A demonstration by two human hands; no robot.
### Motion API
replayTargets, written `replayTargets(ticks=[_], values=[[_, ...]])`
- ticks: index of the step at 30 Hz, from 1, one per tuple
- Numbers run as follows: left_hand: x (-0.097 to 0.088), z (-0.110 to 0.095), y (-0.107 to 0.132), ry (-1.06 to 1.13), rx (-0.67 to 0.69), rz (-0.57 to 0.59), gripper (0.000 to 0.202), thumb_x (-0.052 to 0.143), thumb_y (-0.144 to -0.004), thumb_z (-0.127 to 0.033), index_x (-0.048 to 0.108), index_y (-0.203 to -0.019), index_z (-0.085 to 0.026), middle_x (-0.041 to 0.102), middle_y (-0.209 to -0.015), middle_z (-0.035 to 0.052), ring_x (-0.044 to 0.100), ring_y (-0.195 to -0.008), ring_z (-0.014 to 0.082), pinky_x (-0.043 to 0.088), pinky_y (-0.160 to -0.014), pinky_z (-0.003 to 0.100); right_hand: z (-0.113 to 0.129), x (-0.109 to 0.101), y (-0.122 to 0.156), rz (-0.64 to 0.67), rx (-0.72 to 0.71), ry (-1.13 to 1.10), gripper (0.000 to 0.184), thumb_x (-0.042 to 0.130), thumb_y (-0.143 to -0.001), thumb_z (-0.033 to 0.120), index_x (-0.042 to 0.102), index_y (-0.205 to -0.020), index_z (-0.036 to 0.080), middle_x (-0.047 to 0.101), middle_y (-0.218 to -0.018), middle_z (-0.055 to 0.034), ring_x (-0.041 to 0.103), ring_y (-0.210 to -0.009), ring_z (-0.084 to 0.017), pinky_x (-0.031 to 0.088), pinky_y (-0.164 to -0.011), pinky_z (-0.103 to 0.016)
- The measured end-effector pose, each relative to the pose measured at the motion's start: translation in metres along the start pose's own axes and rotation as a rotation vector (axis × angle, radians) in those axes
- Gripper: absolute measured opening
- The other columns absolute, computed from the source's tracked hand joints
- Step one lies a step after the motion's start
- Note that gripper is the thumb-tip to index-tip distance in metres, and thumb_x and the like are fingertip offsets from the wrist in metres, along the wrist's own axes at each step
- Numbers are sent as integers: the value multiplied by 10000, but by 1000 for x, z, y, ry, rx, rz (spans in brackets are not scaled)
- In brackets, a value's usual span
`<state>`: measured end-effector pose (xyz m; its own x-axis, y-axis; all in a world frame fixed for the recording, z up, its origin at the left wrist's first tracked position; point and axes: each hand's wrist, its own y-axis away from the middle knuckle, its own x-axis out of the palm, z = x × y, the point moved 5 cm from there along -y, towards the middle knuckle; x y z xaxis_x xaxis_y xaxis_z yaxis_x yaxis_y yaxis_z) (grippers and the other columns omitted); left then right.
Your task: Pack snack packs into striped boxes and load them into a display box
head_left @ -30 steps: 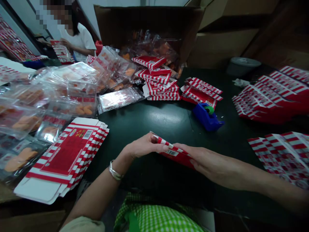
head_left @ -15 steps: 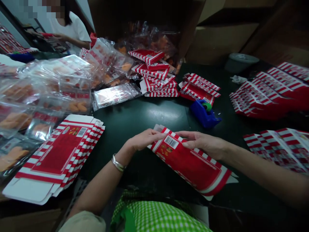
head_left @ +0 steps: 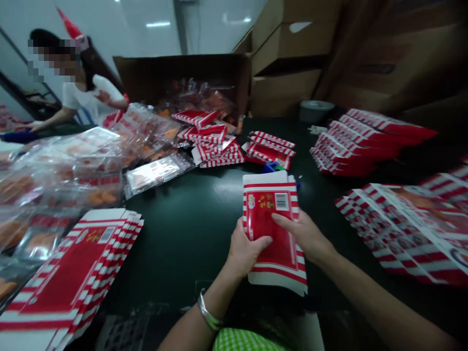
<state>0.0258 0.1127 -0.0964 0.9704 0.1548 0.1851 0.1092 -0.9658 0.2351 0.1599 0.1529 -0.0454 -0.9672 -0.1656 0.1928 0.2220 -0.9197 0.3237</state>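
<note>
A flattened red-and-white striped carton [head_left: 270, 258] is upright in front of me over the dark table, its barcode side toward me. My left hand [head_left: 245, 248] grips its left edge, thumb across the front. On the opposite edge my right hand [head_left: 307, 234] holds it too, thumb or finger lying over the red panel. White flaps show at the carton's top and bottom. Behind it a blue tape dispenser [head_left: 271, 167] is mostly hidden. At the left lies a stack of similar flat cartons [head_left: 69, 273].
Clear bags of orange-brown food [head_left: 98, 161] heap at the left, in front of a cardboard box [head_left: 146, 73]. Striped cartons [head_left: 219, 146] pile at the back. More striped cartons [head_left: 387, 224] line the right, near a grey tub [head_left: 316, 111]. A co-worker [head_left: 91, 97] is at the far left.
The carton has turned from lying slanted to upright, facing me. My left hand has shifted from its top end to its left edge. The view has tilted up, and the co-worker's arms have moved.
</note>
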Motion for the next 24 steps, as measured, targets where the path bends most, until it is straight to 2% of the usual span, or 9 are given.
replayTargets(ticks=[3, 6, 8, 11, 14, 18, 21, 23, 24], values=[[-10, -6, -1, -66, -28, -39, 571, 809, -618, -284, 513, -1086, -143, 685, -1056, 136, 679, -908, 278, 564, -753, 374, -2, -5, 1, 228, 45, -106, 499, 734, -763, 360, 566, -1205, 202, 677, -1189, -101, 676, -1011, -262, 558, -866, -400], [-17, -10, 6, -97, -45, -41, 616, 808, -630, -333, 470, -1116, -159, 667, -1106, 147, 680, -933, 292, 575, -733, 381, -6, -19, 6, 408, 76, -174, 473, 764, -742, 287, 609, -1175, 179, 677, -1185, -97, 674, -1008, -217, 546, -863, -337], [-16, -13, 13, -116, -35, -21, 618, 803, -640, -345, 460, -1121, -163, 660, -1127, 154, 679, -947, 297, 580, -730, 383, -11, -26, 6, 408, 66, -186, 452, 772, -728, 246, 630, -1151, 172, 681, -1174, -96, 675, -995, -208, 543, -855, -335], [-15, -14, 20, -112, -31, 6, 598, 800, -648, -335, 473, -1115, -153, 668, -1116, 160, 683, -946, 303, 582, -746, 395, -22, -28, 6, 334, 37, -180, 447, 765, -728, 254, 640, -1144, 148, 695, -1128, -118, 690, -937, -221, 550, -825, -370], [-15, -12, 18, -54, -64, 130, 591, 786, -676, -344, 498, -1156, -154, 665, -1161, 157, 669, -1001, 309, 576, -783, 398, -29, -27, 9, 264, 23, -173, 464, 759, -731, 293, 641, -1154, 142, 711, -1078, -123, 699, -888, -237, 560, -784, -387], [-27, -11, 16, 15, -59, 138, 577, 787, -681, -349, 557, -1171, -149, 711, -1086, 123, 688, -945, 274, 563, -783, 356, -37, -32, 21, 202, 95, -215, 513, 736, -763, 338, 600, -1229, 174, 719, -1063, -118, 703, -897, -257, 563, -805, -402], [-29, -7, 25, 141, -156, 236, 542, 785, -681, -335, 585, -1143, -133, 734, -999, 122, 711, -838, 264, 561, -763, 370, -48, -33, 32, 217, 167, -261, 593, 755, -740, 354, 562, -1275, 189, 718, -1071, -124, 707, -894, -276, 573, -792, -416], [-27, -6, 30, 142, -203, 308, 537, 763, -707, -336, 577, -1170, -136, 726, -1020, 129, 712, -847, 265, 558, -774, 376, -58, -29, 39, 257, 203, -281, 634, 755, -736, 377, 540, -1304, 193, 710, -1094, -131, 704, -906, -287, 569, -808, -436], [-28, -8, 30, 108, -192, 297, 565, 759, -711, -335, 559, -1204, -145, 721, -1041, 127, 708, -866, 264, 558, -779, 370, -63, -27, 43, 279, 218, -288, 658, 752, -736, 387, 524, -1322, 193, 707, -1100, -136, 703, -910, -293, 566, -816, -444]])
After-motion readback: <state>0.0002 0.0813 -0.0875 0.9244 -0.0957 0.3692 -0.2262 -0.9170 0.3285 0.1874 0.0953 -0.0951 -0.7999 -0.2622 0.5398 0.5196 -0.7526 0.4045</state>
